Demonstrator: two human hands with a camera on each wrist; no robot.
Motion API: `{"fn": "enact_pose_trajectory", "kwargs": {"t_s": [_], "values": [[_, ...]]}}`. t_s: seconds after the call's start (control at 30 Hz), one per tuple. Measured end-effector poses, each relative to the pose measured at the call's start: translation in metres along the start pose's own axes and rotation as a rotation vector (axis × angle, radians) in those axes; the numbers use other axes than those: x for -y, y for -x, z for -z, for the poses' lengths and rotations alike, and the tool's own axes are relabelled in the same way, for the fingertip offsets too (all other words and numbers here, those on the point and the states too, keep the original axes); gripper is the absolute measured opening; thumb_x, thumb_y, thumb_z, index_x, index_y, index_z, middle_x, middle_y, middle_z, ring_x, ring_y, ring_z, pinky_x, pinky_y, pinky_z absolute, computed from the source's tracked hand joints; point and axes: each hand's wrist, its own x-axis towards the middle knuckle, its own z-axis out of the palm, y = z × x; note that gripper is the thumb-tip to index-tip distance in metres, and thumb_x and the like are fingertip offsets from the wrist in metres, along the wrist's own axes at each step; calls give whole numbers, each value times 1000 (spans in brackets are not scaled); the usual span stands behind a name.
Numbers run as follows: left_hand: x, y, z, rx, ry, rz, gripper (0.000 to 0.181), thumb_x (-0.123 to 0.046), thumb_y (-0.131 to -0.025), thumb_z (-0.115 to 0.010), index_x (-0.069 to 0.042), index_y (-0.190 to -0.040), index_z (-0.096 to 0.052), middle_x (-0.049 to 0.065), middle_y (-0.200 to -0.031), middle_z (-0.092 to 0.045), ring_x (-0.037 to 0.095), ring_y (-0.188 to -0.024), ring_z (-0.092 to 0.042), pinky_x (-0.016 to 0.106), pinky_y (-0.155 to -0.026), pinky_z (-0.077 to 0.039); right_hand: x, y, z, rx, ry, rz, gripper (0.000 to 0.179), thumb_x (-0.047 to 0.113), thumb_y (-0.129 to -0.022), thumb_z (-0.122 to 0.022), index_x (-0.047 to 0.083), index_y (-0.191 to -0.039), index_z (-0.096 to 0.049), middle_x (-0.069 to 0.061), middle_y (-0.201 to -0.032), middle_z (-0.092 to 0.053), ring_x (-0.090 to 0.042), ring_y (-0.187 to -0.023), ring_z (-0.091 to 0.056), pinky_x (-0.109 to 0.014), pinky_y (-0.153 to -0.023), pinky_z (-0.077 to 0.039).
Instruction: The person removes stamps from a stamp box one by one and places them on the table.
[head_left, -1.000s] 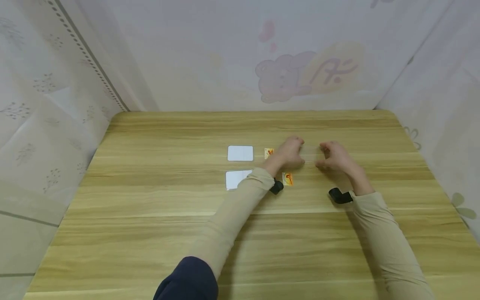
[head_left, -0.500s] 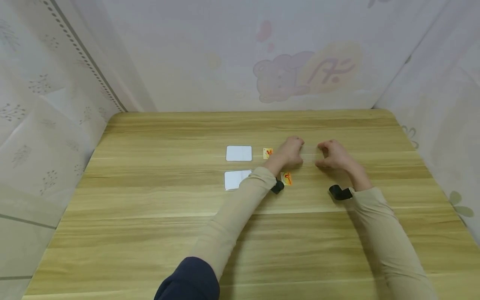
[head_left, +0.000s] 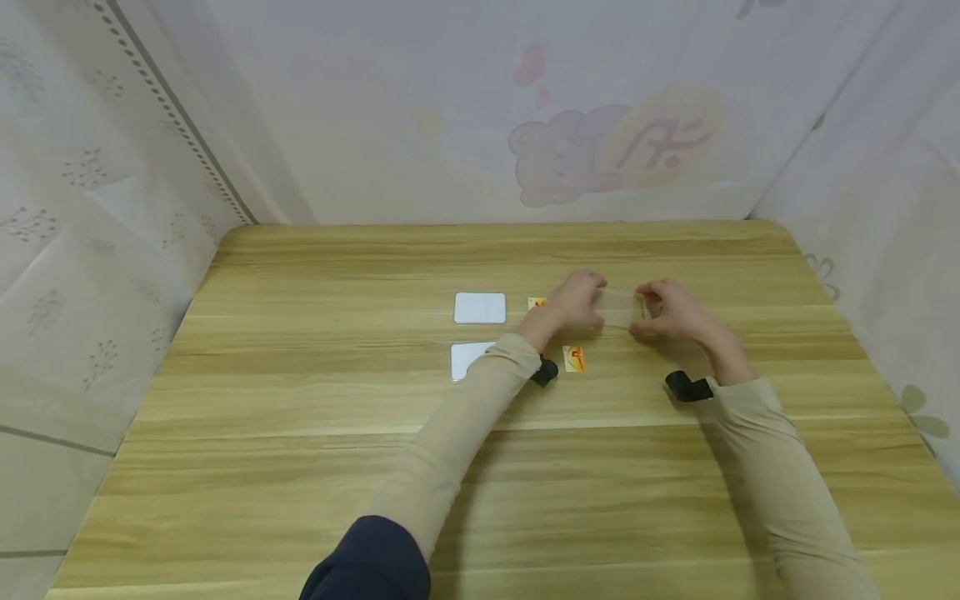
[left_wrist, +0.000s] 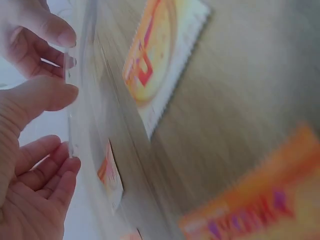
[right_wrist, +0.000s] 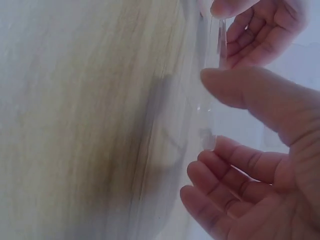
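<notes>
A thin, clear plastic piece [head_left: 619, 308] is stretched between my two hands, toward the back of the table. My left hand [head_left: 573, 302] holds its left end, thumb on one edge and fingers on the opposite one. At the other end my right hand [head_left: 671, 310] grips it the same way. In the left wrist view the piece [left_wrist: 73, 117] appears edge-on beside the thumb. The right wrist view shows its edge [right_wrist: 206, 107] between thumb and fingertips. Close to my left hand lie two small orange-and-yellow printed paper pieces, one in front [head_left: 573, 358] and one behind the wrist [head_left: 536, 302].
To the left lie a white rounded card [head_left: 480, 307] and a second one [head_left: 468, 360] partly covered by my left sleeve. Black wrist devices [head_left: 545, 372] stick out under both forearms. A pale curtain [head_left: 420, 125] hangs along the wooden table's [head_left: 300, 375] back edge.
The clear piece between my hands shows more plainly now, with its edges catching light. My left hand has shifted very slightly left; the right has barely moved.
</notes>
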Motion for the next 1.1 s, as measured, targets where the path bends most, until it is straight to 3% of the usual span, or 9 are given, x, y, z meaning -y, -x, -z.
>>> {"fn": "enact_pose_trajectory", "kwargs": {"t_s": [0.17,0.5,0.73,1.1], "values": [[7,6,7,-19,18,-50,65,-15,-79,-71,1,-136,-43,14,-139,-43,24,-131,-36,24,-108,-25,2,-1,-2,0,-63,8,65,10,-79,-73,-18,-128,-40,-34,-119,-45,-46,-111,-45,-55,-94,-38],[22,18,18,-49,74,-113,66,-14,-78,-73,4,-135,-43,15,-138,-45,25,-129,-39,27,-108,-28,11,-6,-6,-40,-135,75,60,9,-80,-73,-17,-126,-43,-32,-119,-48,-43,-109,-46,-53,-94,-40],[28,29,29,-60,125,-105,66,-13,-79,-73,4,-135,-43,15,-139,-44,25,-129,-39,27,-106,-31,18,-11,-9,-64,-137,109,60,10,-80,-74,-16,-125,-44,-32,-119,-50,-42,-108,-47,-53,-93,-41],[39,42,39,-94,130,-101,67,-13,-76,-75,3,-134,-45,14,-135,-47,25,-123,-44,27,-103,-34,31,-20,-13,-71,-159,155,60,9,-78,-75,-15,-125,-45,-30,-118,-50,-40,-106,-48,-52,-94,-40]]}}
